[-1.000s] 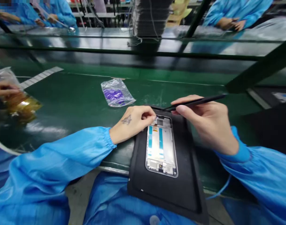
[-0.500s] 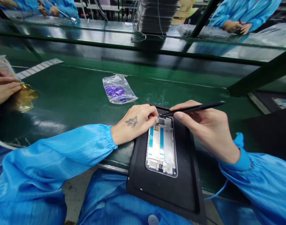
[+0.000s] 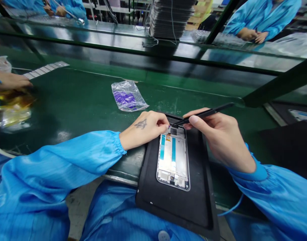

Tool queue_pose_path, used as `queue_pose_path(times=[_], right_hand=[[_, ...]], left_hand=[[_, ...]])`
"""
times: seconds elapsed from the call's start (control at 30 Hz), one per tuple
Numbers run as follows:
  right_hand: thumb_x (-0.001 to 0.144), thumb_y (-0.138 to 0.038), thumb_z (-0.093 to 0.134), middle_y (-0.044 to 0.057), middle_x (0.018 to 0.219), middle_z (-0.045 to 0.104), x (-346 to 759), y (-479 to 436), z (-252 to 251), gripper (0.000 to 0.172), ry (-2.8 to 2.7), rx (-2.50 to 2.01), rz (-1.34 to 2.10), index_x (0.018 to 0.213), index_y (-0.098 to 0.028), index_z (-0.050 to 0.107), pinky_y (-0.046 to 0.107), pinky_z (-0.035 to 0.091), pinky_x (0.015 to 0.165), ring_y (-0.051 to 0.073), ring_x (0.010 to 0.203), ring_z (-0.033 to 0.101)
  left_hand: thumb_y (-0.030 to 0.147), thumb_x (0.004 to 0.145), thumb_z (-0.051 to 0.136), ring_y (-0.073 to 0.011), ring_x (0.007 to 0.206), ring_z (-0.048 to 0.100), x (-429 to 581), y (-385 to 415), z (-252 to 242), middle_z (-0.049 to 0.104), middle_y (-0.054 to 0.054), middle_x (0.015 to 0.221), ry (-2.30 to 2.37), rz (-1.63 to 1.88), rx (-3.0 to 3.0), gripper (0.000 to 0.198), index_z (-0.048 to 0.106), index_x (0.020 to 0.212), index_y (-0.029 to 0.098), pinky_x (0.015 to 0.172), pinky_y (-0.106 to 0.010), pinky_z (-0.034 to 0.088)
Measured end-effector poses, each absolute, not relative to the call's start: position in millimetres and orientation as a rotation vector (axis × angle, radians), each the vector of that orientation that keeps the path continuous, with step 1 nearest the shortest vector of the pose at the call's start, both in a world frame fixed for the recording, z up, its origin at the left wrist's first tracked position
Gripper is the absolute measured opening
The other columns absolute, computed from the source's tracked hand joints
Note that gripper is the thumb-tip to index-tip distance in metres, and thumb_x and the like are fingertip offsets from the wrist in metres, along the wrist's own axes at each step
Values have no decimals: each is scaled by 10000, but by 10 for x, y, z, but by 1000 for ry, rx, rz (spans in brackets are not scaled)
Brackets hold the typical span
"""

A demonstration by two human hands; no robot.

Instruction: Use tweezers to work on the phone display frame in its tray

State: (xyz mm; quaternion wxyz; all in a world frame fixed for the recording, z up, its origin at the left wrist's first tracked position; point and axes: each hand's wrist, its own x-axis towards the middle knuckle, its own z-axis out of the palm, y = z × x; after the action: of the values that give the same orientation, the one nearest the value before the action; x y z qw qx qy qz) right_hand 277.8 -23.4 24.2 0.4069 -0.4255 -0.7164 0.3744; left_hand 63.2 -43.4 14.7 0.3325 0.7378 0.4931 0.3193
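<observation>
A silver phone frame [image 3: 180, 157] with blue strips on its inner face lies in a black tray [image 3: 173, 207] at the table's front edge. My right hand [image 3: 213, 129] is closed around black tweezers [image 3: 206, 113], whose tips reach the top edge of the frame. Beside those tips, at the frame's upper left corner, my left hand [image 3: 148, 125] has thumb and forefinger pinched together. A tiny purple speck shows at its fingertips, too small to name.
A clear plastic bag [image 3: 128, 97] with purple pieces lies beyond my left hand. At far left a co-worker's hand [image 3: 14, 80] is over yellow film [image 3: 15, 107], near a metal strip [image 3: 48, 69]. Another tray [image 3: 281, 103] stands at right. A green rail [image 3: 143, 50] crosses behind.
My right hand has shifted slightly left and the tweezers have tilted a little more steeply. My left hand barely moved. The co-worker's hand at left has moved up over the film.
</observation>
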Motion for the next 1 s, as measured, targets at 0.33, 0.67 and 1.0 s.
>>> queue_pose_path(times=[0.33,0.67,1.0], right_hand=[[845,-423,796,34,762,662,2704,-224,240,273,-1642,-1084,1079,887,-164,721,248,525,695,142,717,627],[797,-454,841,27,811,670,2710,-192,210,294,-1607,-1097,1132,866,-186,742,239,566,685,147,730,642],[838,-499,805,23,762,669,2731,-214,236,289,-1717,-1109,1068,861,-218,741,281,520,694,166,724,626]], left_hand=[[186,837,609,-100,586,597,612,-342,117,696,-20,738,1194,789,1659,124,717,820,128,487,-181,469],[188,832,606,-101,587,575,615,-367,133,678,-1,695,1232,793,1720,137,727,795,135,522,-203,422],[167,854,585,-102,660,569,635,-427,143,641,29,671,1275,829,1920,151,706,767,148,609,-236,359]])
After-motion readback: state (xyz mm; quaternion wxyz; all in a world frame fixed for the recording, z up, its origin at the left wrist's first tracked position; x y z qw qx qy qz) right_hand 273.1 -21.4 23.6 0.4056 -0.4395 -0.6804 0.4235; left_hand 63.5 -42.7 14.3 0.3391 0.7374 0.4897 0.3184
